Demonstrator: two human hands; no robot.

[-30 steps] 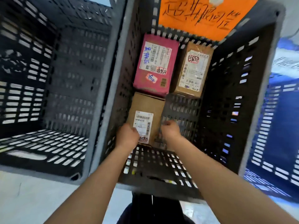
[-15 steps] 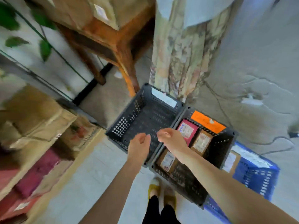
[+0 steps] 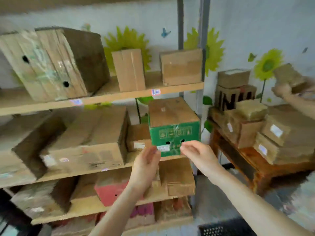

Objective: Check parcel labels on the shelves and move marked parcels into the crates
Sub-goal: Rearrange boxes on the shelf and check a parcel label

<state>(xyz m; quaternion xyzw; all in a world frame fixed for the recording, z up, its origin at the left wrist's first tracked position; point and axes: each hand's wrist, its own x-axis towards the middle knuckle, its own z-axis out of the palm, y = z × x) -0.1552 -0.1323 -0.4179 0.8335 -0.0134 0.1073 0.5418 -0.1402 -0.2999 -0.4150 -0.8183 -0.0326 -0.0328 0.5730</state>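
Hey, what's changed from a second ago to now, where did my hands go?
Both hands let go of the brown labelled parcel, left it in the grey crate and came up empty. The view swung up to the shelves. The left hand and right hand now reach for the green-fronted box on the middle shelf; contact is unclear. Unchanged: both hands remain empty.

Parcels (image 3: 129,68) sit on shelves (image 3: 179,88) left of a table (image 3: 245,159) (likewise parcel-laden).
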